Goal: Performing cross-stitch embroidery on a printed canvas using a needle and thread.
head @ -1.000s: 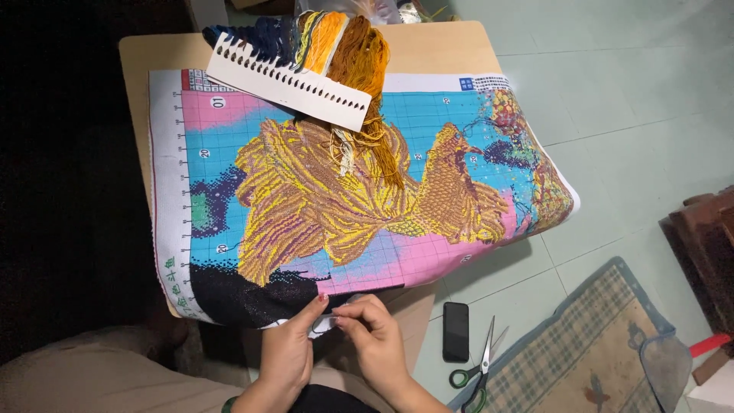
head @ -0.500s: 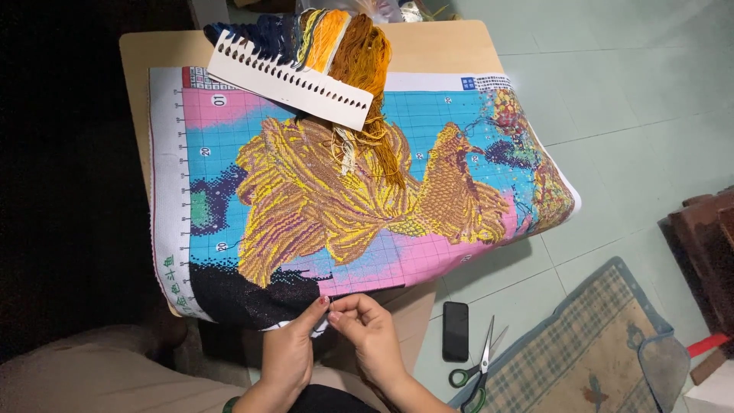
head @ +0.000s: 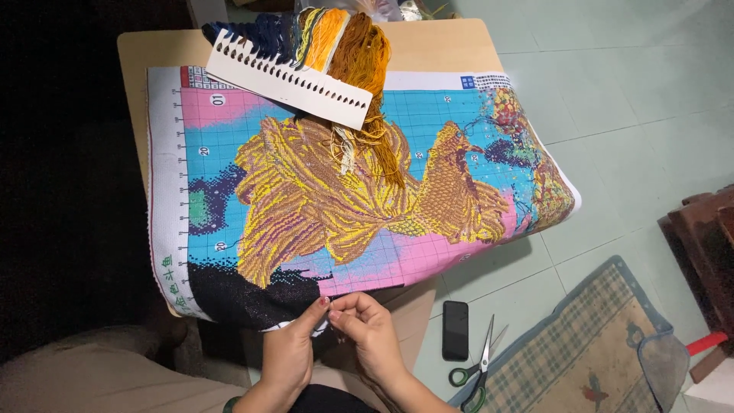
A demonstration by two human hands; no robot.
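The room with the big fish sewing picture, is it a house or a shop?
Probably a room at home. A small wooden table stands on a green tiled floor, with a checked rug beside it, and a phone and scissors lie on the floor.

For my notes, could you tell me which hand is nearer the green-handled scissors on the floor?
Right hand; the green-handled scissors lie just right of it. Left hand sits farther left.

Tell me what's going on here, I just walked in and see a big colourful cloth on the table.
A person is working on a cross-stitch canvas spread over a small wooden table. The left hand and right hand meet at the canvas's near edge, fingertips pinched together on something too small to tell. A thread organizer card with orange and blue skeins lies on the far edge. A phone and scissors lie on the floor.
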